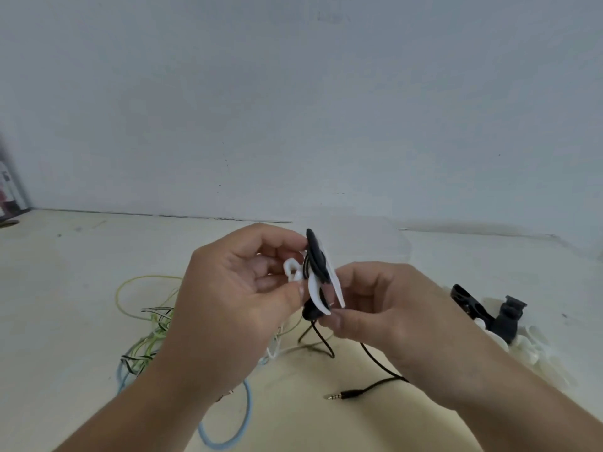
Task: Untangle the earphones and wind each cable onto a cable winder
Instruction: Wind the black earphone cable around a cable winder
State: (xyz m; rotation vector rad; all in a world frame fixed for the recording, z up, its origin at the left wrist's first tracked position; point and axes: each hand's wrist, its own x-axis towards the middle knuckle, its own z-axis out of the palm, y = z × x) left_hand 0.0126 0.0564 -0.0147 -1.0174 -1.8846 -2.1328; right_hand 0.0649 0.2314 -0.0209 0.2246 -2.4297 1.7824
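Head view.

Setting: plain pale blue-grey wall behind a cream table (65, 321).

Item 1: white cable winder (336, 290), held upright above the table, centre of view, between both hands. Black earphone cable (316, 256) is wound round its upper part. A small white looped piece sits on its left side, against the left fingers, too blurred to name.

Item 2: left hand (235, 288), fingers curled, gripping the winder from the left.

Item 3: right hand (385, 308), thumb and fingers pinching the winder's lower end.

Item 4: free run of the black cable, hanging below the winder, passing under the right wrist and ending in a jack plug (334, 396) lying on the table near the front.

Item 5: tangle of green, yellow and striped cables (150, 324) on the table, left of the left hand and partly hidden by that forearm.

Item 6: light blue cable loop (243, 429), near the front edge beneath the left forearm.

Item 7: heap of spare white winders (548, 360) at the right, with two black winders (509, 318) at its far side.

Item 8: clear plastic box (368, 243) by the wall, behind the hands.
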